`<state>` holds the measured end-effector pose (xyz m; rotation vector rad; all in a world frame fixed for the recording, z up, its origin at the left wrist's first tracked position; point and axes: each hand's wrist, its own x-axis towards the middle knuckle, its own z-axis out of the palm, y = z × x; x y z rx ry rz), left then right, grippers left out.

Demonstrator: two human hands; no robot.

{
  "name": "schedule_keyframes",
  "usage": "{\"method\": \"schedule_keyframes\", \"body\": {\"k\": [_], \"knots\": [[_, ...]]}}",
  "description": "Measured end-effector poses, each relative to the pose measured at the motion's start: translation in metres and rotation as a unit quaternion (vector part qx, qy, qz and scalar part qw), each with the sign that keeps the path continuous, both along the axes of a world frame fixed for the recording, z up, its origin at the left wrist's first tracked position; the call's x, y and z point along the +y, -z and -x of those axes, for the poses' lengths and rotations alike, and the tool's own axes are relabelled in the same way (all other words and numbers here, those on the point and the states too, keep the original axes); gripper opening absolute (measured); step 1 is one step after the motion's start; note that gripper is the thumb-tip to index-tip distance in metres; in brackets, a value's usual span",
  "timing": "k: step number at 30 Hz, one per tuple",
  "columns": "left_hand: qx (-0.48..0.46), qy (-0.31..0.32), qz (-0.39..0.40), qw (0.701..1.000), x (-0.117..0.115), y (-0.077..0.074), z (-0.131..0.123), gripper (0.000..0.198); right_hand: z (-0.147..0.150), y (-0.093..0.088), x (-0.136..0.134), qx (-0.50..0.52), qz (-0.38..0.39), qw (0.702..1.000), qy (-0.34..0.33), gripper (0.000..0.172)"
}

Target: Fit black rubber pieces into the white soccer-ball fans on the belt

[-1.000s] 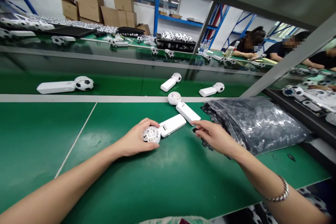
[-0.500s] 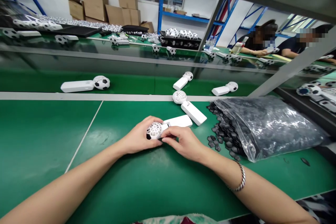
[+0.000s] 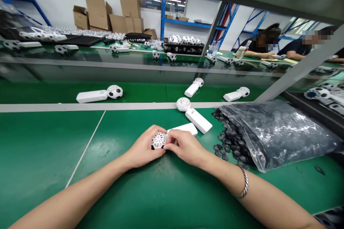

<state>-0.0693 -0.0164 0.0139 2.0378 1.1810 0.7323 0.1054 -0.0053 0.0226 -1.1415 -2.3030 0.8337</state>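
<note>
My left hand is closed around the ball-shaped head of a white handheld fan patterned like a football. An open lattice faces up, and black patches show on the lower side. The fan's white handle points right along the bench, partly behind my right hand. My right thumb and forefinger are pinched against the ball's right side, at a small black pentagon piece mostly hidden by the fingertips. Just beyond, another white football fan lies on the green bench, its lattice head against the pale rail.
A clear plastic bag spills black pentagon pieces on the right. Several football fans, one of them at left, lie on the green belt behind the rail. A slanted grey post stands right; two people sit across.
The black piece at my right fingertips now sits closer against the ball, and the pinch has tightened in. Fans on the belt have shifted right. The view has tilted up slightly.
</note>
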Motion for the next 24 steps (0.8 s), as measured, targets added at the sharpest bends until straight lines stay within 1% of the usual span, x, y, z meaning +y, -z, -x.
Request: {"method": "schedule_keyframes", "body": {"k": [1, 3, 5, 6, 7, 9, 10, 12, 14, 16, 18, 19, 20, 21, 22, 23, 24], "knots": [[-0.003, -0.003, -0.001, 1.000, -0.001, 0.000, 0.000, 0.040, -0.003, -0.003, 0.002, -0.005, -0.014, 1.000, -0.001, 0.009], [-0.005, -0.009, 0.001, 1.000, 0.000, -0.003, 0.001, 0.039, -0.017, -0.009, 0.006, -0.016, -0.074, 0.997, 0.021, 0.013], [0.001, -0.024, 0.003, 1.000, 0.005, -0.007, 0.007, 0.039, -0.038, -0.013, 0.013, -0.043, -0.148, 0.984, 0.084, 0.025], [0.005, -0.039, 0.004, 0.999, 0.011, -0.010, 0.011, 0.039, -0.050, -0.013, 0.016, -0.064, -0.175, 0.975, 0.124, 0.031], [0.010, -0.061, 0.005, 0.998, 0.019, -0.012, 0.015, 0.039, -0.062, -0.010, 0.020, -0.089, -0.184, 0.965, 0.163, 0.038], [0.018, -0.116, -0.002, 0.993, 0.043, -0.015, 0.024, 0.040, -0.081, -0.002, 0.025, -0.134, -0.166, 0.952, 0.220, 0.049], [0.025, -0.146, -0.013, 0.989, 0.059, -0.015, 0.028, 0.041, -0.087, 0.004, 0.028, -0.150, -0.146, 0.950, 0.233, 0.054], [0.041, -0.207, -0.050, 0.976, 0.092, -0.013, 0.034, 0.043, -0.094, 0.015, 0.032, -0.162, -0.112, 0.951, 0.237, 0.061], [0.056, -0.250, -0.083, 0.963, 0.123, -0.009, 0.033, 0.045, -0.098, 0.023, 0.036, -0.149, -0.094, 0.956, 0.235, 0.059], [0.064, -0.267, -0.114, 0.955, 0.140, -0.006, 0.027, 0.050, -0.101, 0.025, 0.040, -0.103, -0.082, 0.961, 0.244, 0.054], [0.047, -0.273, -0.152, 0.949, 0.139, -0.005, 0.012, 0.060, -0.105, 0.022, 0.041, -0.019, -0.040, 0.968, 0.249, 0.050], [0.020, -0.267, -0.155, 0.951, 0.133, -0.005, 0.003, 0.066, -0.105, 0.019, 0.040, 0.035, -0.003, 0.970, 0.239, 0.049], [-0.022, -0.250, -0.138, 0.958, 0.123, -0.006, -0.008, 0.070, -0.105, 0.015, 0.038, 0.095, 0.043, 0.970, 0.218, 0.047], [-0.078, -0.211, -0.085, 0.971, 0.111, -0.006, -0.020, 0.072, -0.103, 0.012, 0.035, 0.158, 0.093, 0.965, 0.187, 0.045], [-0.150, -0.151, -0.008, 0.977, 0.098, -0.008, -0.031, 0.070, -0.100, 0.009, 0.031, 0.219, 0.142, 0.953, 0.151, 0.043], [-0.213, -0.077, 0.080, 0.971, 0.085, -0.009, -0.042, 0.064, -0.095, 0.007, 0.026, 0.274, 0.187, 0.937, 0.109, 0.042], [-0.267, -0.010, 0.154, 0.951, 0.074, -0.011, -0.051, 0.059, -0.089, 0.004, 0.022, 0.317, 0.225, 0.919, 0.067, 0.041]]}}
